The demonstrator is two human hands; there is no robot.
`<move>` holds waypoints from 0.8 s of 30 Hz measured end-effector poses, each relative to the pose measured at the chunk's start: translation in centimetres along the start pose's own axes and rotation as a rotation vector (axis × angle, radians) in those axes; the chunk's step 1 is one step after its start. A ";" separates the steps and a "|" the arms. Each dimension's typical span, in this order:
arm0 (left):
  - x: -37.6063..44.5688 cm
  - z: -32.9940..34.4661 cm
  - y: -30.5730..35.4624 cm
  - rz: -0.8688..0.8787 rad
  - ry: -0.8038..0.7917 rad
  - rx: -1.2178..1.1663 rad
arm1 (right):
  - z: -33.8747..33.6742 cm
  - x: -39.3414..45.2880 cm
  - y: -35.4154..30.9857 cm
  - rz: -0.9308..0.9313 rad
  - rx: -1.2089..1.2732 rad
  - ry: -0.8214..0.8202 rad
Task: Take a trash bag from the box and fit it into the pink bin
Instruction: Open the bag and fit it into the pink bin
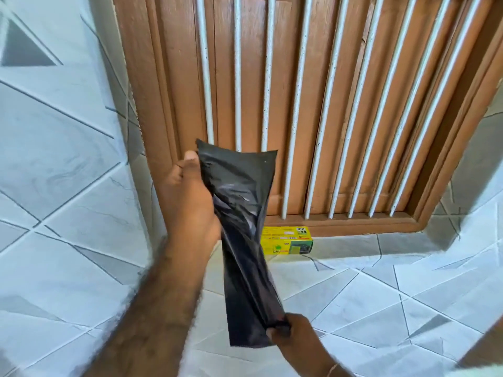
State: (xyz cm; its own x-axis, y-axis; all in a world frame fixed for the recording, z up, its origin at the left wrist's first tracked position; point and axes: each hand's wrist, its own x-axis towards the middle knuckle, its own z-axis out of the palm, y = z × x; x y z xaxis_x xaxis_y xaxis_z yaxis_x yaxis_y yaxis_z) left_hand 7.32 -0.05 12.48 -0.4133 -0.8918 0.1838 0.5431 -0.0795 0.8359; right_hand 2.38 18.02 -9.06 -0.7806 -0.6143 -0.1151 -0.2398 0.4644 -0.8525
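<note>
A black trash bag (242, 235), still folded into a long strip, is stretched between both hands in the middle of the view. My left hand (190, 197) grips its upper end from the left side. Its lower end is pinched by my right hand (294, 336). Behind the bag, a yellow box (288, 239) lies on the tiled ledge, at the foot of the wooden shutter. The pink bin is not in view.
A brown wooden shutter (177, 91) with white vertical bars (296, 104) fills the top of the view. A white patterned tiled wall (60, 159) stands at the left. The tiled ledge (381, 281) spreads below and to the right.
</note>
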 end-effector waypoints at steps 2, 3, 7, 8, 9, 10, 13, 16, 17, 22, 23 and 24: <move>0.7 -1.8 1.4 0.153 0.191 0.163 | -1.2 -1.2 0.9 -0.003 -0.033 -0.055; 0.9 -2.7 1.2 0.225 0.243 0.260 | -1.6 -1.8 1.1 0.002 -0.030 -0.055; -3.9 -6.0 -2.9 0.145 0.230 0.588 | -3.9 -5.7 0.7 0.000 0.117 -0.056; -6.0 -7.1 -4.4 0.090 0.245 0.634 | -4.1 -6.6 0.7 -0.006 0.174 -0.066; -8.7 -8.1 -6.0 0.065 0.254 0.677 | -4.3 -7.9 0.8 -0.007 0.228 -0.073; -11.6 -9.0 -7.5 0.042 0.256 0.725 | -4.3 -8.8 0.8 -0.005 0.272 -0.070; -20.9 -11.4 -10.8 0.021 0.145 0.822 | -3.5 -11.3 1.3 0.073 0.439 -0.026; -28.3 -12.6 -11.2 0.094 -0.261 0.990 | -2.8 -13.8 1.0 0.132 0.651 -0.023; -29.6 -12.6 -11.1 0.075 -0.363 1.013 | -2.6 -14.3 0.8 0.130 0.697 -0.042; -30.9 -13.5 -8.8 -0.132 -0.218 0.919 | -1.7 -16.8 0.1 0.074 0.855 -0.269; -30.9 -13.8 -8.2 -0.148 -0.187 0.890 | -1.5 -17.3 0.0 0.039 0.843 -0.303; -31.0 -14.2 -7.3 -0.147 -0.168 0.866 | -1.0 -18.0 0.0 0.011 0.811 -0.304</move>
State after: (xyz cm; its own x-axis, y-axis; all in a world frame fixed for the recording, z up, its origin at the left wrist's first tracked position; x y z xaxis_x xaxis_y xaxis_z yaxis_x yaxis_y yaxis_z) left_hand 26.54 21.83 -6.62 -0.5738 -0.8168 0.0604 -0.2381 0.2369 0.9419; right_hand 15.86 29.70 -6.45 -0.5645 -0.8103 -0.1577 0.3425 -0.0560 -0.9379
